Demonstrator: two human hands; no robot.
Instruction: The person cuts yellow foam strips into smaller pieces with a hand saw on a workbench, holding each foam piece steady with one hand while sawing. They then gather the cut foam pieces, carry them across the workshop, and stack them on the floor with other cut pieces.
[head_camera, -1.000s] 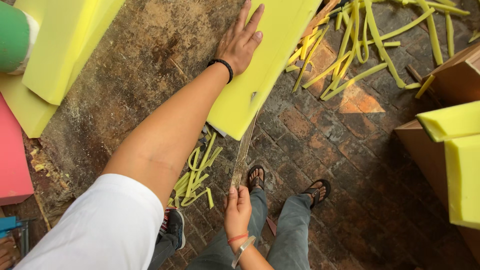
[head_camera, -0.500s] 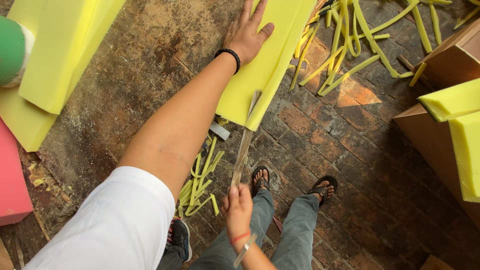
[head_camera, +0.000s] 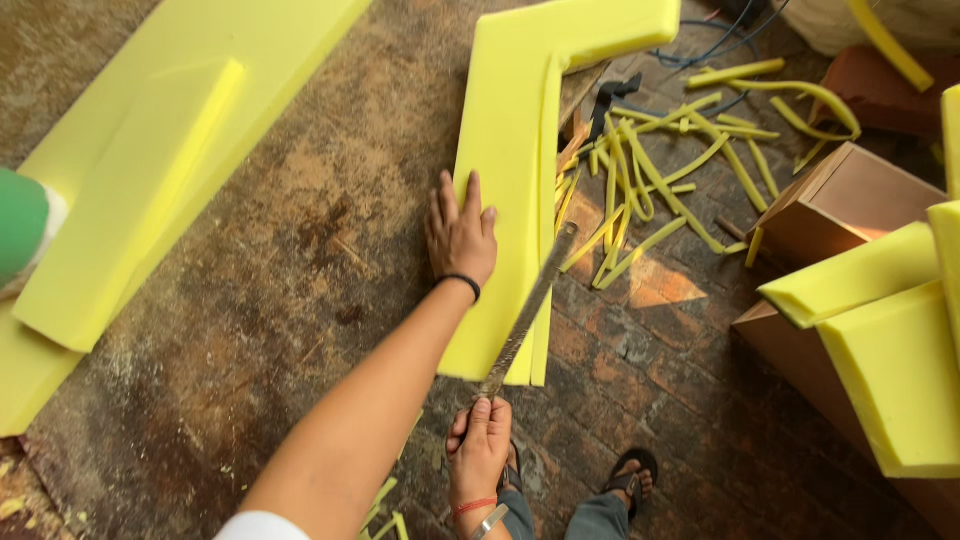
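Head view: foam being sliced on a brick floor.
The left hand (head_camera: 462, 235) presses flat, fingers released, on the yellow foam slab (head_camera: 515, 150); the right hand (head_camera: 480, 450) has its grip clenched on a long knife (head_camera: 528, 310) whose blade lies along the slab's right edge.

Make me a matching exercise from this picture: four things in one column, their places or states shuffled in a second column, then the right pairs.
Things:
1. left hand
2. right hand
3. foam strips
4. long blade

Places or states:
A. scattered on the brick floor
B. pressed flat on the yellow foam slab
C. gripping a handle near the knees
D. slanting along the slab's right edge

Pairs: 1-B, 2-C, 3-A, 4-D
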